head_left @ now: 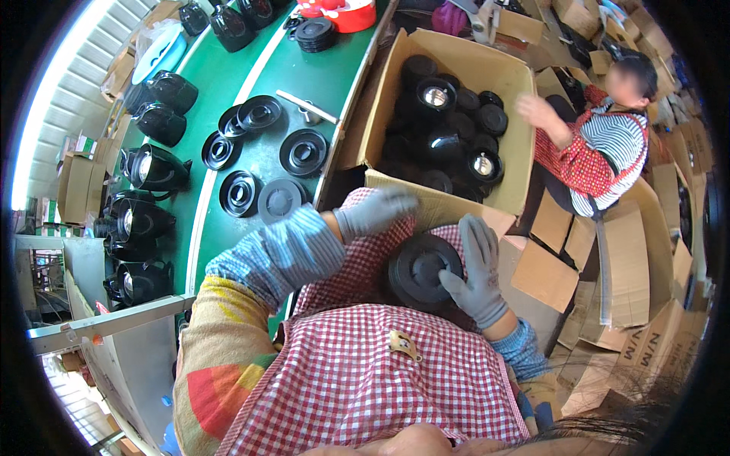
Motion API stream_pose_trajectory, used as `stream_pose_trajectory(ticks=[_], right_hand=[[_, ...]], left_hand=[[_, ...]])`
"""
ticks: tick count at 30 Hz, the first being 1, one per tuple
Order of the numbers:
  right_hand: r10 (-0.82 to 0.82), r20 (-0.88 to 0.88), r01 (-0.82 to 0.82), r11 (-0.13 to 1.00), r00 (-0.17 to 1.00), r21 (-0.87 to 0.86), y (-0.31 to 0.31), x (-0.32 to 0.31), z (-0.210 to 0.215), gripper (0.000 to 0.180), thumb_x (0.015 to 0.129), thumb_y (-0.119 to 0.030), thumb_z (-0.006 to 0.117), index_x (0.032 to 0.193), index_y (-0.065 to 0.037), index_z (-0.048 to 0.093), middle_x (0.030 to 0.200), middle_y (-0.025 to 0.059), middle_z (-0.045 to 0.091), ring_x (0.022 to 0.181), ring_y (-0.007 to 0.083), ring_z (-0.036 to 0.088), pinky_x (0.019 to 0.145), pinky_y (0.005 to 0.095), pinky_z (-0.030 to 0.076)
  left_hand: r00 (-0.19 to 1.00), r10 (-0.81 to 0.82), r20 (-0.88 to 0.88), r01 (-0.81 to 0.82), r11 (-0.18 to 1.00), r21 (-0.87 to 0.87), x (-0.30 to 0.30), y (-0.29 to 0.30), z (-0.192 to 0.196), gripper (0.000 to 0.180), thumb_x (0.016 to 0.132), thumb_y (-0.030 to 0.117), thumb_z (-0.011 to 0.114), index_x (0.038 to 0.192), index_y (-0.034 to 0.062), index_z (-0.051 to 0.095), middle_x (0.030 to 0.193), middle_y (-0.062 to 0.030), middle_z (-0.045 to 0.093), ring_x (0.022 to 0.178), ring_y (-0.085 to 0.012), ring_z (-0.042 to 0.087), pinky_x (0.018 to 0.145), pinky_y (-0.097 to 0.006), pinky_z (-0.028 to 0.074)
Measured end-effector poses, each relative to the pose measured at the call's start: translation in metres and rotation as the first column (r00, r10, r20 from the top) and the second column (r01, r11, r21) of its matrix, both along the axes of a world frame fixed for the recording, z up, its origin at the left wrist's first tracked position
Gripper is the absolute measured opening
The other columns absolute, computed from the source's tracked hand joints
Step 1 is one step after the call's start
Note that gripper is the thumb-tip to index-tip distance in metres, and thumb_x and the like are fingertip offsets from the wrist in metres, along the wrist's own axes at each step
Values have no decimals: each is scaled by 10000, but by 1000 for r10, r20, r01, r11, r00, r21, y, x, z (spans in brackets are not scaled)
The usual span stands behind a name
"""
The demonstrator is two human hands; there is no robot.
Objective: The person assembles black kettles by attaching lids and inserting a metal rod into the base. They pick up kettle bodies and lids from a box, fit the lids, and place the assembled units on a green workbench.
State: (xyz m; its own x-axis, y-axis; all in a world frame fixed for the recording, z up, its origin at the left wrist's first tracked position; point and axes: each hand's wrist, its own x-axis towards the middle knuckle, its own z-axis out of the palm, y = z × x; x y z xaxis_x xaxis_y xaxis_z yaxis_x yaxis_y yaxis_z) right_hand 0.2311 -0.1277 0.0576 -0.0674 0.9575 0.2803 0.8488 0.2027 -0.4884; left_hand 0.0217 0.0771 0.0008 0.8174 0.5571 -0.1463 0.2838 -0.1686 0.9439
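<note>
My right hand (473, 270), in a grey glove, holds a black round lid (420, 267) against my red-checked apron. My left hand (376, 210), also in a grey glove, hovers with fingers apart over the near edge of a cardboard box (445, 199), holding nothing. The box is full of several more black lids (449, 144), some with shiny metal centres.
A green conveyor belt (262, 163) on my left carries several black lids and a row of black kettle bodies (156, 169). Another person (601, 144) sits beyond the box with a hand raised over it. Flattened cardboard (620, 262) lies to the right.
</note>
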Motion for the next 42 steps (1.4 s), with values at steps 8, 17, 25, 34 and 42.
stream_pose_trajectory(ticks=[8,17,25,34,42], right_hand=[[55,-512,-179,964,857,-197,13,-1,-25,653,1049,-423,503,1500,44,432,1539,248,429,1444,376,400,1211,436,275],[-15,26,12,995,1000,103,72,39,26,595,972,-391,627,1451,-49,538,1515,200,467,1416,377,415,1187,506,296],[270,47,-246,926,962,-286,99,38,82,576,893,-471,693,1355,-131,641,1050,138,730,929,320,702,870,419,542],[212,-125,-239,934,969,-264,26,33,58,452,916,-384,688,1290,-130,688,1119,145,732,997,316,717,861,412,566],[83,90,-37,905,992,-424,-2,-11,75,582,983,-365,574,1507,-141,452,994,182,722,866,360,710,750,474,552]], left_hand=[[287,688,-667,377,559,739,-109,248,-6,719,884,146,576,1565,276,383,1667,-66,294,1552,-318,222,1247,-542,141],[817,322,-478,287,493,822,-63,201,87,260,947,315,650,1036,71,638,928,-176,669,845,-384,673,731,-488,529],[960,-120,-254,257,740,621,-17,6,163,315,878,292,738,1044,31,678,882,-171,682,807,-354,695,691,-427,545],[943,-193,-271,326,696,640,-16,-46,125,327,928,366,679,1052,63,684,874,-167,689,843,-373,698,727,-461,550],[916,-388,-99,365,707,606,-4,-8,82,306,866,272,746,1123,107,717,989,-112,697,979,-327,663,843,-440,518]])
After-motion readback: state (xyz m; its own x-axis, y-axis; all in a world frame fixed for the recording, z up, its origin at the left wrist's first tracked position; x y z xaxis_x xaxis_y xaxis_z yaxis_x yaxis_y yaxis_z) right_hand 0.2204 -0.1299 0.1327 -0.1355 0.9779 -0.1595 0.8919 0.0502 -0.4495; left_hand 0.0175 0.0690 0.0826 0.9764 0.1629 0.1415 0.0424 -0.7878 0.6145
